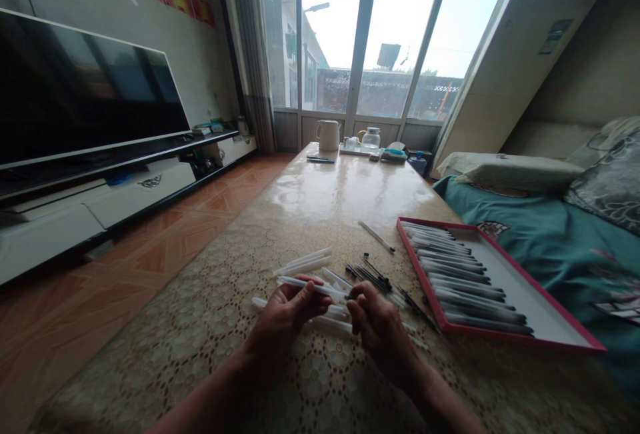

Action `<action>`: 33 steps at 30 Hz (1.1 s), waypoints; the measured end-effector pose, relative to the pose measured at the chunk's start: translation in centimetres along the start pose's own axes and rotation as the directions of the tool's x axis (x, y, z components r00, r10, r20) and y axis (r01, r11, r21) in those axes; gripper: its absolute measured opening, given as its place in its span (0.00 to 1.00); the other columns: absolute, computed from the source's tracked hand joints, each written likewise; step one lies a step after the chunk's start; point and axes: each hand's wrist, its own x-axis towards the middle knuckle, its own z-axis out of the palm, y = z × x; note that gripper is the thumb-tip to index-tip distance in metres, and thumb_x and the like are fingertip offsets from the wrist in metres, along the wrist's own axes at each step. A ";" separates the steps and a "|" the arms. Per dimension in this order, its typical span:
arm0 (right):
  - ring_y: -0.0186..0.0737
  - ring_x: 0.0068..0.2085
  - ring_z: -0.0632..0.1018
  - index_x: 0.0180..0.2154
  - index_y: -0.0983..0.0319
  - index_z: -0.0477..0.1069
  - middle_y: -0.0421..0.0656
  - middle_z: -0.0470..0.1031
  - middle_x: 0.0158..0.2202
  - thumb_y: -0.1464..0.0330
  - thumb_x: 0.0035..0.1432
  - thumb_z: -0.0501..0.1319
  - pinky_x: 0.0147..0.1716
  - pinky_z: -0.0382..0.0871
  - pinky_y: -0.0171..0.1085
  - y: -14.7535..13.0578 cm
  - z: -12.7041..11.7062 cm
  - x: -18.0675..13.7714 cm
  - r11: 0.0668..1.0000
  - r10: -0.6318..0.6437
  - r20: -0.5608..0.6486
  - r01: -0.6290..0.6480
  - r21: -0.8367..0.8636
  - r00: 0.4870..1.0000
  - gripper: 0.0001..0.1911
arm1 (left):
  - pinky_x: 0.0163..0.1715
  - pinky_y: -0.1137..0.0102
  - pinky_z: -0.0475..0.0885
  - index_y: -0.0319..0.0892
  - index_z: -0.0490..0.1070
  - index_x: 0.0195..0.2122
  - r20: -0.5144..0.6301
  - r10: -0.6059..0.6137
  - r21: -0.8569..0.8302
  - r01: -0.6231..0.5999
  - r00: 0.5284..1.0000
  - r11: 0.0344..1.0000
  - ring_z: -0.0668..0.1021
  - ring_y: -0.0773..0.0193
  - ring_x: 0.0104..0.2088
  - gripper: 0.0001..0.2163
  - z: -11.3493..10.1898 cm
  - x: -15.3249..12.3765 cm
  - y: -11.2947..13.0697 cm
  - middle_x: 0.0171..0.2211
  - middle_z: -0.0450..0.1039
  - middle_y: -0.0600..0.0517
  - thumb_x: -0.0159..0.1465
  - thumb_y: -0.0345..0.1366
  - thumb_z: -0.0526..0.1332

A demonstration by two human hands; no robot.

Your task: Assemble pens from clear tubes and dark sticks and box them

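Note:
My left hand (pixel 299 304) is closed round a white translucent pen barrel (pixel 320 289), which points right and slightly down. At the barrel's right end, the fingers of my right hand (pixel 376 317) pinch its dark tip; whether that is a separate part I cannot make out. Several white pen barrels (pixel 306 262) lie on the table behind and beneath my hands. Just beyond my right hand sits a loose pile of black pen caps and thin dark refills (pixel 370 275). One pen (pixel 377 236) with a dark end lies apart, farther back.
To the right, a red-rimmed box lid (pixel 545 285) holds a row of pens (pixel 465 274). The table (pixel 240 327) has a patterned cover. At its far end stand a white kettle (pixel 328 135), a glass pot (pixel 371 138) and a tissue pack (pixel 394 153). A teal-covered sofa (pixel 550 221) borders the right side.

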 end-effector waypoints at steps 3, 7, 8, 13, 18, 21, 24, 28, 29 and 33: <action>0.32 0.21 0.69 0.31 0.59 0.60 0.36 0.67 0.21 0.62 0.67 0.44 0.23 0.59 0.30 0.0 0.0 0.0 1.000 0.010 0.009 -0.010 -0.013 1.000 0.14 | 0.30 0.73 0.74 0.36 0.74 0.34 0.021 -0.008 0.005 0.008 1.000 1.000 0.81 0.63 0.29 0.10 0.0 0.0 0.0 0.26 0.79 0.47 0.54 0.37 0.69; 0.32 0.20 0.69 0.30 0.58 0.60 0.36 0.67 0.19 0.60 0.67 0.43 0.21 0.59 0.29 0.0 0.0 0.0 0.999 0.036 0.034 -0.037 0.027 0.999 0.16 | 0.30 0.73 0.75 0.36 0.74 0.34 0.024 -0.003 0.004 0.003 1.000 1.000 0.81 0.63 0.28 0.10 0.0 0.0 0.0 0.27 0.79 0.47 0.54 0.36 0.69; 0.32 0.20 0.69 0.32 0.59 0.60 0.36 0.68 0.20 0.60 0.67 0.44 0.21 0.59 0.30 -0.1 0.0 0.1 0.999 0.030 0.031 -0.031 0.031 0.999 0.15 | 0.30 0.73 0.74 0.36 0.74 0.34 0.016 -0.002 0.003 0.002 1.000 1.000 0.81 0.63 0.28 0.10 0.0 0.0 -0.1 0.26 0.79 0.47 0.54 0.36 0.69; 0.33 0.21 0.70 0.36 0.59 0.60 0.35 0.68 0.21 0.61 0.66 0.45 0.23 0.60 0.30 -0.1 0.0 0.0 1.000 0.015 0.018 -0.016 0.010 1.000 0.12 | 0.31 0.73 0.75 0.36 0.74 0.34 0.009 -0.005 0.000 0.005 1.000 1.000 0.81 0.63 0.29 0.10 -0.1 0.0 -0.1 0.27 0.79 0.47 0.54 0.36 0.68; 0.32 0.19 0.68 0.30 0.58 0.60 0.36 0.67 0.19 0.61 0.67 0.43 0.20 0.59 0.29 0.2 0.2 0.0 1.000 0.028 0.039 -0.028 0.000 0.999 0.15 | 0.31 0.72 0.75 0.36 0.74 0.34 0.016 -0.006 0.006 0.006 1.000 1.000 0.81 0.63 0.29 0.10 -0.1 0.0 -0.1 0.27 0.79 0.47 0.54 0.36 0.69; 0.33 0.22 0.71 0.37 0.60 0.62 0.37 0.70 0.22 0.62 0.66 0.46 0.23 0.61 0.30 0.2 0.1 0.1 0.999 -0.025 -0.003 0.025 -0.037 1.000 0.11 | 0.31 0.73 0.74 0.36 0.74 0.34 0.004 -0.001 0.001 0.001 1.000 1.000 0.81 0.63 0.28 0.11 -0.1 0.1 -0.1 0.25 0.79 0.47 0.54 0.37 0.69; 0.33 0.22 0.70 0.35 0.59 0.62 0.37 0.70 0.22 0.64 0.66 0.45 0.23 0.61 0.30 0.2 0.2 0.0 0.999 -0.021 0.001 0.021 -0.040 1.000 0.11 | 0.30 0.73 0.74 0.36 0.74 0.34 0.024 -0.004 0.007 0.004 1.000 1.000 0.81 0.63 0.28 0.11 -0.1 0.1 -0.1 0.26 0.79 0.47 0.54 0.37 0.69; 0.32 0.21 0.70 0.29 0.58 0.59 0.36 0.68 0.20 0.62 0.67 0.44 0.22 0.60 0.29 0.3 0.2 0.0 1.000 0.012 0.033 -0.011 -0.018 0.999 0.15 | 0.30 0.73 0.74 0.37 0.74 0.34 0.034 -0.010 0.017 0.009 0.999 1.000 0.81 0.63 0.28 0.10 -0.2 0.0 -0.2 0.27 0.79 0.48 0.54 0.37 0.68; 0.32 0.21 0.70 0.30 0.58 0.60 0.36 0.68 0.20 0.62 0.67 0.44 0.23 0.60 0.29 0.3 0.2 0.0 1.000 0.011 0.034 -0.010 -0.019 0.999 0.15 | 0.30 0.73 0.74 0.37 0.74 0.34 0.028 -0.008 0.018 0.008 1.000 1.000 0.81 0.63 0.29 0.10 -0.2 0.0 -0.2 0.26 0.79 0.48 0.54 0.37 0.68; 0.33 0.22 0.71 0.36 0.59 0.62 0.36 0.69 0.21 0.63 0.67 0.45 0.24 0.60 0.30 0.3 0.2 0.0 0.999 -0.007 0.030 0.008 -0.044 1.000 0.11 | 0.30 0.73 0.74 0.37 0.74 0.34 0.003 -0.001 0.012 0.001 1.000 1.000 0.81 0.64 0.29 0.10 -0.1 0.0 -0.1 0.26 0.79 0.47 0.54 0.37 0.68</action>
